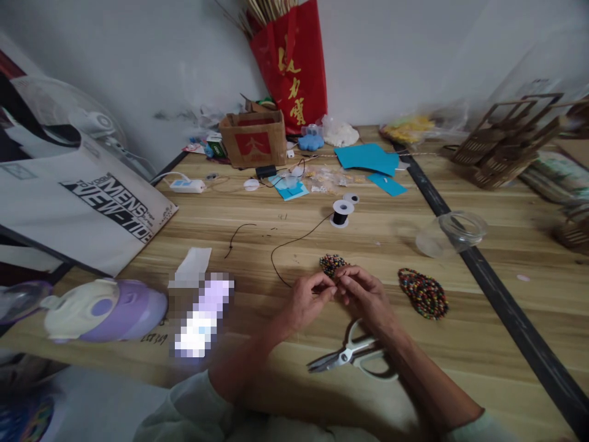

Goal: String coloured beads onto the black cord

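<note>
My left hand (309, 299) and my right hand (365, 298) meet over the wooden table, fingertips pinched close together. A thin black cord (272, 250) runs from a white spool wound with black (340, 215) down to my left hand. Both hands seem to pinch the cord, though the part between the fingertips is tiny. Just behind the fingers lies a bunch of multicoloured beads (332, 264). A second coil of beaded strands (423, 293) rests to the right of my right hand. White-handled scissors (345, 357) lie below my hands, partly under the right forearm.
A purple and cream bottle (108, 310), a blurred lit phone (205, 316) and white paper (192, 266) lie left. Clear round containers (462, 230) stand right. Blue sheets (367, 159), a cardboard box (253, 140) and a red bag (299, 73) are at the back.
</note>
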{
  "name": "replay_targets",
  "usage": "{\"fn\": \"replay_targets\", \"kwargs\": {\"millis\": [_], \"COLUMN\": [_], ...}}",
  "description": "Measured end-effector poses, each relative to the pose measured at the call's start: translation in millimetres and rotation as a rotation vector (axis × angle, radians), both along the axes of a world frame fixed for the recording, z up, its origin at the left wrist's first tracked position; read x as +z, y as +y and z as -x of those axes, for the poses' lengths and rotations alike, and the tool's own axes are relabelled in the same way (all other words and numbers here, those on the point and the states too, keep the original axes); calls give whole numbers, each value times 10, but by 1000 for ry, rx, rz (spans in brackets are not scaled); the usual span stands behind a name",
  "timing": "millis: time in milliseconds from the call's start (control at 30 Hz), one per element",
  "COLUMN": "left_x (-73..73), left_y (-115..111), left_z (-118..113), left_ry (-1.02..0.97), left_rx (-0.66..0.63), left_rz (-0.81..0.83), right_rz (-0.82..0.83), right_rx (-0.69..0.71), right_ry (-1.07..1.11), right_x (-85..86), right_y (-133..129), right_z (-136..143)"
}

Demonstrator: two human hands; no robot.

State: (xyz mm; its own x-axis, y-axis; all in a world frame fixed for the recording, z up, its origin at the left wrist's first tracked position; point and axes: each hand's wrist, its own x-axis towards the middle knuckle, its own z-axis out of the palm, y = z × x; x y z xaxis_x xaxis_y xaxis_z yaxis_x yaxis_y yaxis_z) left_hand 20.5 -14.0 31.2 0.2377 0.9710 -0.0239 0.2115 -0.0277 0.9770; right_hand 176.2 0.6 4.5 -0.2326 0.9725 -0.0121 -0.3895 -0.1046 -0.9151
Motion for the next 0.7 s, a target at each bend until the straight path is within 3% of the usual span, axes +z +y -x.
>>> {"fn": "replay_targets", "kwargs": {"millis": [133,333,533,700], "left_x": [7,62,72,94], "left_y": [-16,-32,-58,-64], "left_z": [56,86,88,81], "left_ry": [239,427,447,361], "left_rx": [-53,-101,-110,-39], "left_rz": [-139,-218,-271,-173], "right_rz": [21,132,217,221], "right_rx": [7,3,49,54], "right_ry": [74,118,164,155], "right_x": [19,88,78,87], "right_y": [19,49,56,55], "right_z": [-8,-12,-41,-32]}}
